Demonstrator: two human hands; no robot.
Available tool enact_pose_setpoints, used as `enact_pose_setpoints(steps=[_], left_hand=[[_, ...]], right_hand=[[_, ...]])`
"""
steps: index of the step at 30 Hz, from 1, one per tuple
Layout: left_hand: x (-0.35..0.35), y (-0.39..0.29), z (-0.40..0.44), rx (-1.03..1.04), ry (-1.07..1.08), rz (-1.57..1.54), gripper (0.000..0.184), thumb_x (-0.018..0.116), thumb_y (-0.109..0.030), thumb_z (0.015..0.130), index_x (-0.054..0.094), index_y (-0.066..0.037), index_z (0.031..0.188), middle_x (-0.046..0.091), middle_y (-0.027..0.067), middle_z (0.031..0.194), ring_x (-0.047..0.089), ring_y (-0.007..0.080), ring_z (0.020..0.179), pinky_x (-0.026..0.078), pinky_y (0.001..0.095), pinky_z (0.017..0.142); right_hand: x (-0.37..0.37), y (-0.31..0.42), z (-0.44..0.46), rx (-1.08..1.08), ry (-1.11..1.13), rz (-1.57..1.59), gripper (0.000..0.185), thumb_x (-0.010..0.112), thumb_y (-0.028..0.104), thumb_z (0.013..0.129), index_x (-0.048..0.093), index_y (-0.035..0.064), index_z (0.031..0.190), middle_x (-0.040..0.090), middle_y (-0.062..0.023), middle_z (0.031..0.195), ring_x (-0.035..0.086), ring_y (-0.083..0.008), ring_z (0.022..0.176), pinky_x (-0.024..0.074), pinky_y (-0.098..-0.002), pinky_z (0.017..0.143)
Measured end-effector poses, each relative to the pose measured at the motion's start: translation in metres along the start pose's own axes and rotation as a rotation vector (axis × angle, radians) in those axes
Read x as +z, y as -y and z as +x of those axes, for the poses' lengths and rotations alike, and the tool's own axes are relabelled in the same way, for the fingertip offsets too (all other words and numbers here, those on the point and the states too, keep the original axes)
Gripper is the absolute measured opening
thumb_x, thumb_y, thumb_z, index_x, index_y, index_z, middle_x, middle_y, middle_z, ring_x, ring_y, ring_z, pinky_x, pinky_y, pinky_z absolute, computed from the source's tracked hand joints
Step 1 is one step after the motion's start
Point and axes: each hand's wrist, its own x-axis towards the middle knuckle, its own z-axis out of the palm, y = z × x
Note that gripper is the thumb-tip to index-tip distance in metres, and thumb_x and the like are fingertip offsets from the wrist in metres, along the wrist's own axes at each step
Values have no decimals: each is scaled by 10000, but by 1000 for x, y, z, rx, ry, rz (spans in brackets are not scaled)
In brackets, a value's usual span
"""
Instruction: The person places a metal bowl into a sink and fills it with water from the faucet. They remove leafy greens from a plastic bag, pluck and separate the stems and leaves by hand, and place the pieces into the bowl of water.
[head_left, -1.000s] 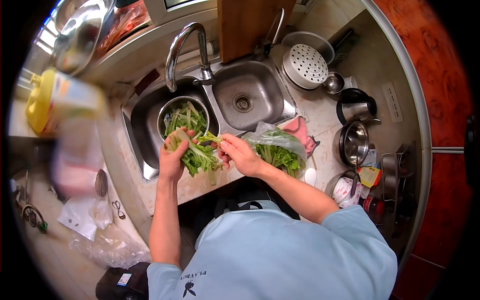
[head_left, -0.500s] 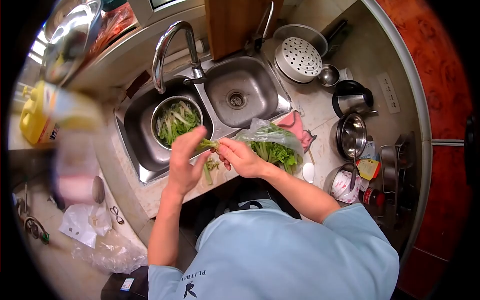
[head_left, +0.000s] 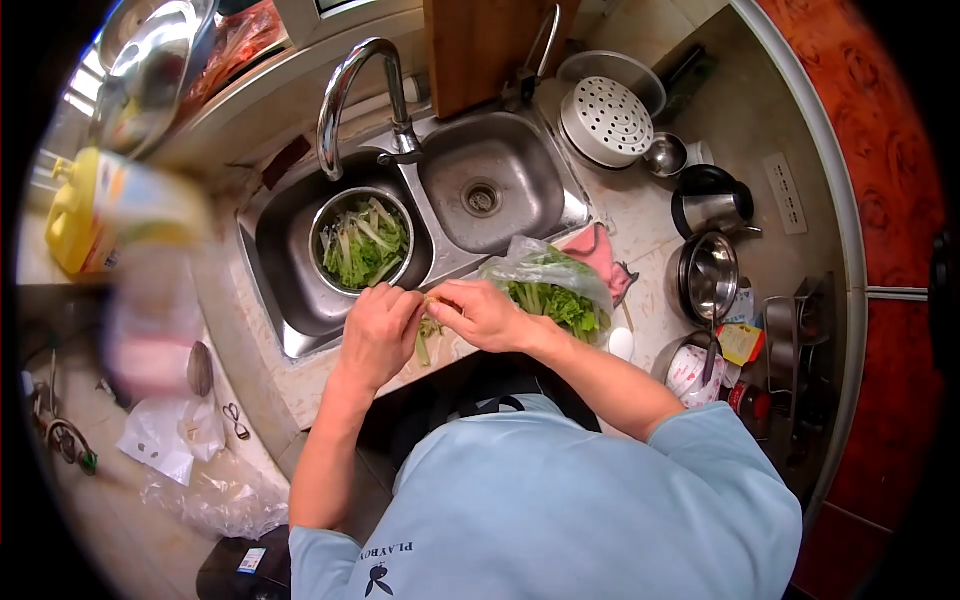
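My left hand point(head_left: 378, 335) and my right hand point(head_left: 482, 314) meet over the counter's front edge, fingers closed in a pinch on a leafy green stalk point(head_left: 431, 302). Only a small pale bit of it shows between the fingertips; the rest is hidden. Below them lie green trimmings point(head_left: 423, 348) on the counter. Just beyond my left hand, a round metal pot point(head_left: 316, 268) of loose leaves and pale stems sits in the left sink basin. A clear plastic bag point(head_left: 530, 262) of leafy greens point(head_left: 560, 308) lies beside my right hand.
A chrome faucet point(head_left: 335, 100) arches over the double sink point(head_left: 250, 290). Right of the sink are a pink cloth point(head_left: 597, 262), a white spoon point(head_left: 621, 344), a perforated white steamer point(head_left: 608, 120) and metal pots point(head_left: 712, 275). Plastic bags point(head_left: 175, 440) lie on the left counter.
My left hand has come down from a spread pose above the stalk, and its fingers are now closed against my right fingertips. The green leaves that stuck out between the hands are now hidden.
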Motion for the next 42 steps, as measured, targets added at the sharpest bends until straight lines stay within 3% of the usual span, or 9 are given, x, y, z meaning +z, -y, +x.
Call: enact_pose_setpoints(steps=[7,16,19,27,30,32,34,39,42], left_hand=[[3,5,-5,17,74,-17,104,641,4,752,588,-29,835,550,116,727,537,297,698,432,386,631],[45,11,-34,-95,-152,-44,100,651,0,762,606,-11,851,575,121,718,549,303,656,450,384,579],[51,10,-39,-132,-208,-42,100,652,2,765,604,-10,852,576,124,724,542,306,656,446,385,577],[52,14,-41,-165,-296,-30,78,639,23,775,602,3,841,568,149,725,536,337,664,445,394,588],[69,26,-50,-325,-322,-109,107,655,-34,810,632,19,899,626,133,791,582,253,686,457,345,609],[74,46,-51,-848,-305,-446,216,671,-126,844,656,24,998,676,107,888,607,151,762,463,293,649],[65,72,-35,-1023,-219,-506,378,677,-199,861,614,31,1153,676,100,1010,590,103,869,467,262,732],[89,143,-28,-1005,-533,-711,531,631,-181,883,456,49,1329,555,142,1286,551,176,1128,409,273,954],[85,147,-55,-1122,-342,-646,523,611,-156,886,445,39,1342,512,151,1341,522,201,1191,392,281,985]], right_hand=[[6,-8,10,73,152,-17,200,545,179,826,584,-14,792,605,-217,771,591,-398,762,467,-455,661],[46,-16,-2,242,-104,-25,240,518,171,802,555,-46,707,587,-256,705,569,-439,669,455,-477,600],[56,-22,-5,349,-150,91,250,514,168,808,544,-53,694,572,-258,682,588,-396,627,454,-466,591],[52,-12,2,644,-274,651,250,512,193,914,604,-27,839,575,-16,620,521,-96,496,415,-264,426],[49,-28,2,566,-301,561,225,564,191,890,610,-29,890,586,-38,631,532,-107,518,431,-267,467],[52,-40,-8,570,-277,444,237,611,206,859,612,-25,913,601,-53,667,550,-109,569,451,-282,527],[53,-48,-22,464,-254,230,193,616,168,862,605,-14,923,551,6,683,515,-55,598,443,-248,531],[61,-65,-45,450,-159,10,214,633,165,820,610,-16,933,581,-70,723,571,-149,628,461,-297,591],[68,-64,-52,480,-103,-94,205,600,193,815,608,4,893,601,-171,885,599,-347,815,480,-431,719]])
